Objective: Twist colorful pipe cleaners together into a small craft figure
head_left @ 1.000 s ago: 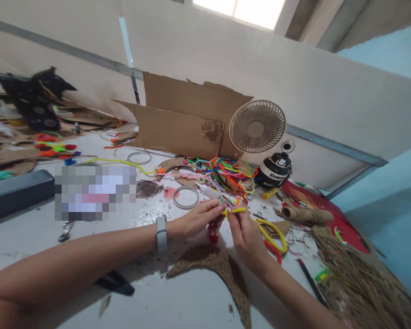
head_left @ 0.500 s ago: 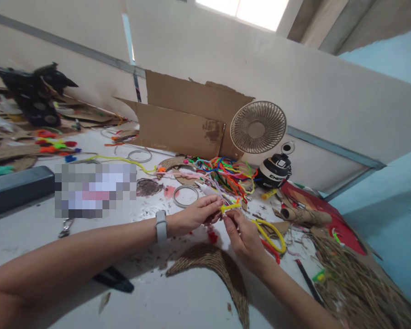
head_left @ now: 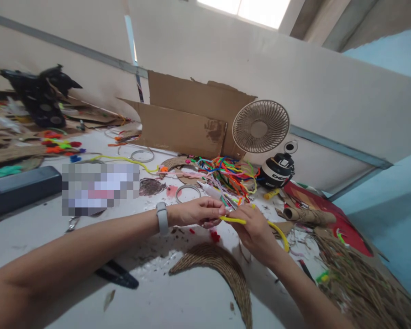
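My left hand (head_left: 200, 213), with a grey band on the wrist, and my right hand (head_left: 255, 230) meet over the white table (head_left: 178, 301). Both pinch a yellow pipe cleaner (head_left: 233, 220); its short end lies flat between my fingertips and the long rest curves off to the right past my right hand. Something pink or red shows under my left fingers; I cannot make it out. Just behind my hands lies a heap of coloured pipe cleaners (head_left: 228, 172), and a curved piece of corrugated cardboard (head_left: 219, 269) lies in front of them.
A small beige fan (head_left: 260, 126), a black and white helmet-shaped object (head_left: 277, 170) and cardboard sheets (head_left: 185, 119) stand at the back. Metal rings (head_left: 187, 192) lie left of the heap. Strips of brown cardboard (head_left: 356, 283) pile up at the right, a dark case (head_left: 20, 187) at the left.
The hands have moved slightly right and lower. The yellow pipe cleaner's end, earlier bent upward between the fingers, now lies nearly flat. My right hand has turned over it.
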`<state>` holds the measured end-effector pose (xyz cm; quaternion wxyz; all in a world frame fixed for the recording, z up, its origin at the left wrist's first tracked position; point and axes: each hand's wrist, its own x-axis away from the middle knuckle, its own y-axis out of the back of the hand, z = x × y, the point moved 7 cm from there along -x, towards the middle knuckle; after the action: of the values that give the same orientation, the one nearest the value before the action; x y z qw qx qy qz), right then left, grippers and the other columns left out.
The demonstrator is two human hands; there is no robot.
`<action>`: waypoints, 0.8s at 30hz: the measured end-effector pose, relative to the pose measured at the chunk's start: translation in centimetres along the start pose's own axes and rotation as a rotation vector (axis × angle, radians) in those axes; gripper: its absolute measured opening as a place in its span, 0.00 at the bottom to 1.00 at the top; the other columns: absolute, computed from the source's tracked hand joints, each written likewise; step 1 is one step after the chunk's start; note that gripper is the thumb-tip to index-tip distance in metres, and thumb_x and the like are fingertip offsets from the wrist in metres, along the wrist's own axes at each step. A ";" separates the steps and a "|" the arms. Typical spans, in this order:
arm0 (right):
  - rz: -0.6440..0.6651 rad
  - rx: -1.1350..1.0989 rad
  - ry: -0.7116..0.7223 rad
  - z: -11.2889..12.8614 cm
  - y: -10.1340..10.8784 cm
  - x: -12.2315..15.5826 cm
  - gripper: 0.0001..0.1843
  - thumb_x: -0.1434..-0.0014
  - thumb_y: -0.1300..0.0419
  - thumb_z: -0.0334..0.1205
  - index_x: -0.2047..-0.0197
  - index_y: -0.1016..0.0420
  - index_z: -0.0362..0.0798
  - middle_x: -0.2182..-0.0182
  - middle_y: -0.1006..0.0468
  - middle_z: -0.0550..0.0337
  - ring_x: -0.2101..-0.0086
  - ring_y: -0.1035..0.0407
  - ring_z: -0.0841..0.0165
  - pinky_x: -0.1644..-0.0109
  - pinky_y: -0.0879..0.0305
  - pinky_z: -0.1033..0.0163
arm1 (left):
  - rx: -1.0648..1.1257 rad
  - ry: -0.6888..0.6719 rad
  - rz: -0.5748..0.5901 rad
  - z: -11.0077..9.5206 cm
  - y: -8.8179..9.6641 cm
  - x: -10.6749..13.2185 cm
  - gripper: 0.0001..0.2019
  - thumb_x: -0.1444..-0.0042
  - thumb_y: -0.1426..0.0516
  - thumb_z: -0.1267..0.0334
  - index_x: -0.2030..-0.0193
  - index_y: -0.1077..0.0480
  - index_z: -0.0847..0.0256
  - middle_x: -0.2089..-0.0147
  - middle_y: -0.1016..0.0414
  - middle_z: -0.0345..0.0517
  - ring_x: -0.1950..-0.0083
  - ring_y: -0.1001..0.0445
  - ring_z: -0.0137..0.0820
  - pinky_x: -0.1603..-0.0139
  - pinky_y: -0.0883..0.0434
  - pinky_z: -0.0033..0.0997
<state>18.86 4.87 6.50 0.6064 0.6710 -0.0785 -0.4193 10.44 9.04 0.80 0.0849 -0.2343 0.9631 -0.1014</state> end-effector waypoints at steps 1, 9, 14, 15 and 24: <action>-0.008 0.042 0.004 0.0 0.2 0.0 0.10 0.39 0.50 0.35 0.65 0.28 0.46 0.72 0.26 0.56 0.69 0.35 0.68 0.65 0.43 0.63 | -0.009 0.008 0.009 0.0 0.0 0.1 0.15 0.46 0.46 0.53 0.71 0.41 0.63 0.81 0.43 0.33 0.82 0.49 0.19 0.82 0.53 0.22; -0.089 0.147 0.089 -0.3 1.4 0.1 0.11 0.39 0.51 0.33 0.66 0.28 0.48 0.73 0.26 0.58 0.69 0.34 0.69 0.52 0.43 0.57 | -0.097 0.041 -0.030 0.4 0.5 -0.1 0.16 0.47 0.46 0.51 0.71 0.40 0.64 0.81 0.41 0.33 0.82 0.45 0.18 0.81 0.47 0.20; -0.135 0.232 0.085 -1.0 1.8 0.4 0.11 0.41 0.50 0.30 0.63 0.27 0.48 0.71 0.26 0.57 0.68 0.34 0.68 0.50 0.43 0.54 | -0.105 -0.018 -0.136 0.6 1.3 -0.3 0.18 0.46 0.48 0.48 0.67 0.35 0.66 0.77 0.32 0.38 0.79 0.36 0.21 0.78 0.40 0.21; -0.128 0.259 0.091 -1.0 1.8 0.5 0.11 0.41 0.50 0.30 0.63 0.27 0.48 0.72 0.26 0.57 0.68 0.34 0.68 0.49 0.43 0.53 | -0.109 -0.007 -0.124 0.8 1.2 -0.3 0.18 0.47 0.46 0.49 0.66 0.34 0.66 0.77 0.31 0.39 0.78 0.35 0.21 0.77 0.39 0.21; -0.059 0.288 0.190 -0.5 1.1 0.8 0.14 0.41 0.51 0.27 0.59 0.28 0.52 0.69 0.25 0.60 0.67 0.34 0.69 0.45 0.46 0.49 | -0.036 0.090 -0.036 1.7 0.0 -0.4 0.18 0.47 0.45 0.50 0.70 0.33 0.66 0.77 0.27 0.42 0.79 0.31 0.23 0.76 0.35 0.22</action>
<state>20.16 4.49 7.07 0.4960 0.7897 -0.0602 -0.3561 11.09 8.98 -0.78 0.0355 -0.2481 0.9633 -0.0960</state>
